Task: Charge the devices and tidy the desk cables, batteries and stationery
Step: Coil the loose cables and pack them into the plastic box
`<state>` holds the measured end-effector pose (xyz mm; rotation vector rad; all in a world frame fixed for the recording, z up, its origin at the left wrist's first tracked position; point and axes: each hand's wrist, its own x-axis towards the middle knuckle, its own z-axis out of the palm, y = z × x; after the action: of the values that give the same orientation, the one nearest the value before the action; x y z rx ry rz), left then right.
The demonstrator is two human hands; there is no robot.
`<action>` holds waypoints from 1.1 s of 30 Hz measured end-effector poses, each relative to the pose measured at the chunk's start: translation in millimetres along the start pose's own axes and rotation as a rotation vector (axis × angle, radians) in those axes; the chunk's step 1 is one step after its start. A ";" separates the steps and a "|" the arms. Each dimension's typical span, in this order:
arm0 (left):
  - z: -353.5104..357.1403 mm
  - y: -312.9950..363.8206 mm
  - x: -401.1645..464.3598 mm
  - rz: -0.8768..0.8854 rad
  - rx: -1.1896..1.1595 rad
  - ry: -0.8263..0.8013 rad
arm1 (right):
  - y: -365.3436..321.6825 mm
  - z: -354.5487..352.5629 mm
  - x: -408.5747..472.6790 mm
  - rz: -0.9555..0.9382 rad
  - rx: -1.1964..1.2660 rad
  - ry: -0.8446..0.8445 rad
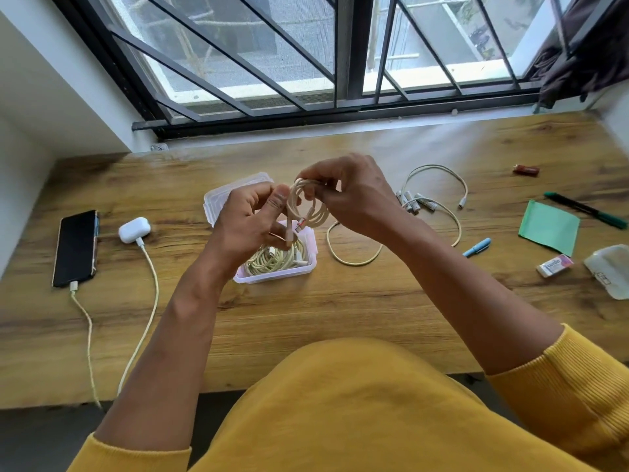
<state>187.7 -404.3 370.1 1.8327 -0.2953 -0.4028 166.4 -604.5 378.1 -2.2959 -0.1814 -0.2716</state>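
Indoors, a wooden desk (340,311) sits under a barred window (306,52). Both hands pinch a coiled cable (308,207) above an open plastic box (275,275) holding more cable: left hand (245,221) fingers curled on its ends, right hand (354,195) fingertips clamping the loops. A phone (75,247) and earbud case (134,229) lie plugged in at left; batteries (413,202) and pens lie at right.
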 end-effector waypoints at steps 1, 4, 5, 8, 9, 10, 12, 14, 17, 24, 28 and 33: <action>-3.5 -2.0 -0.3 -0.006 -0.005 -0.013 | 0.8 -0.5 -1.1 0.002 0.014 -0.006; -14.8 -8.1 -0.2 -0.026 -0.062 -0.069 | 2.8 -1.9 -2.8 -0.007 0.032 -0.018; -17.4 -9.1 -0.4 -0.029 -0.087 -0.090 | 3.3 -2.1 -2.9 -0.005 0.034 -0.018; -19.4 -8.6 -1.6 -0.030 -0.109 -0.108 | 3.8 -2.0 -4.2 0.021 0.021 -0.021; -18.4 -7.7 -2.2 -0.033 -0.105 -0.108 | 3.7 -2.3 -4.7 0.023 0.022 -0.026; -17.4 -6.7 -2.7 -0.040 -0.103 -0.108 | 3.5 -2.5 -5.0 0.023 0.027 -0.033; -16.4 -6.5 -2.6 -0.059 -0.104 -0.098 | 3.1 -2.5 -5.2 0.016 0.034 -0.050; -15.7 -6.2 -1.7 -0.087 -0.113 -0.060 | 2.8 -1.5 -5.1 0.023 0.014 -0.062; -14.8 -6.3 -0.8 -0.104 -0.120 0.010 | 3.1 -0.5 -4.8 0.022 -0.063 -0.062; -6.9 -0.3 -1.3 -0.265 -0.342 0.072 | 3.1 5.2 -7.4 -0.072 -0.197 0.012; 6.3 1.2 -3.6 -0.243 -0.410 0.085 | 3.0 4.3 -7.3 -0.078 -0.159 0.058; 7.7 2.0 -3.8 -0.082 -0.329 0.100 | 3.1 0.9 -7.7 -0.032 -0.041 0.015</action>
<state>181.0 -410.1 370.4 1.5390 -0.0784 -0.3898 159.7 -606.2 373.5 -2.3324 -0.2071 -0.3120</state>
